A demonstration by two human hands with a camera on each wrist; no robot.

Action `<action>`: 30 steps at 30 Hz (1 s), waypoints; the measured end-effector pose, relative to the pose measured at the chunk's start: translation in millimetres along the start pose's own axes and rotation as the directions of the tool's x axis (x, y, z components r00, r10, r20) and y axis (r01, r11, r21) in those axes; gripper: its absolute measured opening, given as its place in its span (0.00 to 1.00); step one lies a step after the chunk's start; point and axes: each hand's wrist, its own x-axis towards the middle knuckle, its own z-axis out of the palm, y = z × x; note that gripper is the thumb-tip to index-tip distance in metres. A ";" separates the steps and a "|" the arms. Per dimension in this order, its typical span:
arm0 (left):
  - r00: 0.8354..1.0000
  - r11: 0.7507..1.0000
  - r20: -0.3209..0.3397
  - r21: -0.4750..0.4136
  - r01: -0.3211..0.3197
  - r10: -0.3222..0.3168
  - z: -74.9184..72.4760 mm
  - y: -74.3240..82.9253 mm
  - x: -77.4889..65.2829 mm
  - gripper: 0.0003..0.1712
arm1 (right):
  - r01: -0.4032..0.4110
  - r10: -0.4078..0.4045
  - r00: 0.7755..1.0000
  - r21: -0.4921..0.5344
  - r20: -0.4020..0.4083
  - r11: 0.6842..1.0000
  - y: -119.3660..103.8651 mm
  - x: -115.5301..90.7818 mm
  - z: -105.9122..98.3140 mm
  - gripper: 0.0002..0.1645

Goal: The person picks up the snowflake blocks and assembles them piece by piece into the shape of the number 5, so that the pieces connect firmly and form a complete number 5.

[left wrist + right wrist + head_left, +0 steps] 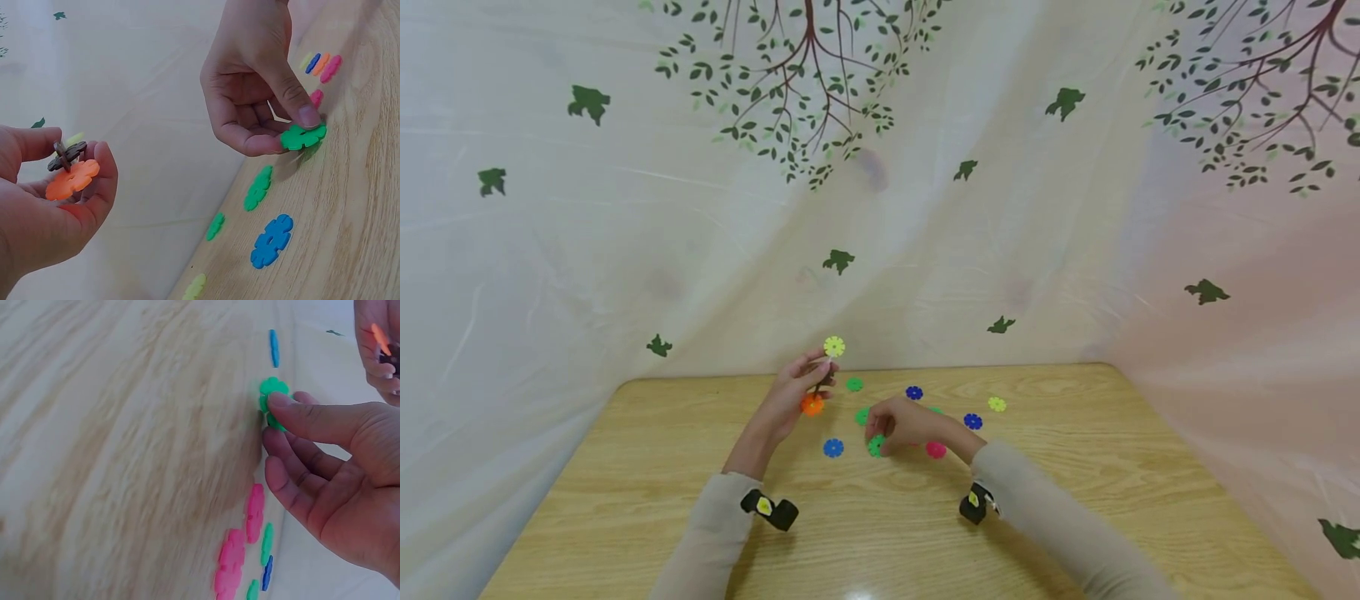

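My L hand (792, 393) grips an orange pc (812, 406), dk pc (75, 150) & yellow pc (834, 347), beyond & left of blue disc (832, 448); my R hand (907, 422) pinches grn disc (876, 447), rt of blue disc.

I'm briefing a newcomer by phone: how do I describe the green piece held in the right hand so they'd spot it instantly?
Start at the wooden table and find the person's right hand over it. Its fingers pinch a flower-shaped green disc. Unlike the other green discs on the table, it is held.
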 end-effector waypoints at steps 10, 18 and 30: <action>1.000 0.999 -0.024 -0.030 -0.018 0.017 3.1 1.9 -0.1 0.25 | -0.018 0.017 1.000 0.095 0.010 0.995 -5.9 4.3 -7.6 0.16; 1.000 0.999 -0.019 -0.049 -0.024 0.023 4.3 1.4 -1.0 0.22 | 0.008 0.010 0.996 0.198 -0.091 0.980 -11.9 11.4 -9.4 0.12; 0.998 0.997 -0.053 -0.070 -0.029 0.025 6.1 -1.5 2.5 0.23 | 0.113 -0.017 0.968 0.373 -0.251 0.921 -41.2 16.3 -11.0 0.10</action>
